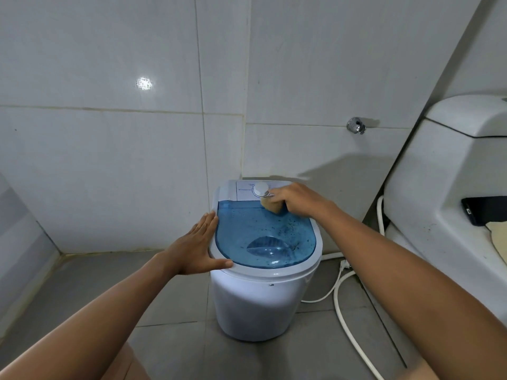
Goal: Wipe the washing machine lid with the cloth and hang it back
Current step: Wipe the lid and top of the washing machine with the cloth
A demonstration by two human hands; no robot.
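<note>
- A small white washing machine (263, 305) stands on the grey floor (170, 349), near the corner of the tiled wall (123, 160).
- Its lid (263, 237) is see-through blue and lies flat and shut on top. Dark specks dot the middle of the lid.
- Past the lid, at the far edge of the machine, there is a white panel with a round knob (260, 189).
- The right hand (297, 200) reaches to the far right part of the lid. Its fingers are curled and squeezed around a bunched-up tan cloth (271, 206).
- The cloth touches the far edge of the blue lid, just beside the knob.
- The left hand (196, 246) lies on the near left rim of the machine. Its fingers are straight and close together along the left side, and the thumb sticks out along the near rim. It holds nothing.
- A white hose (343, 311) curls on the floor to the right of the machine.
- A white toilet (439, 201) stands at the right. A dark phone (482, 209) lies on it.
- A shiny metal tap fitting (356, 125) sticks out of the far wall, above and to the right of the machine.
</note>
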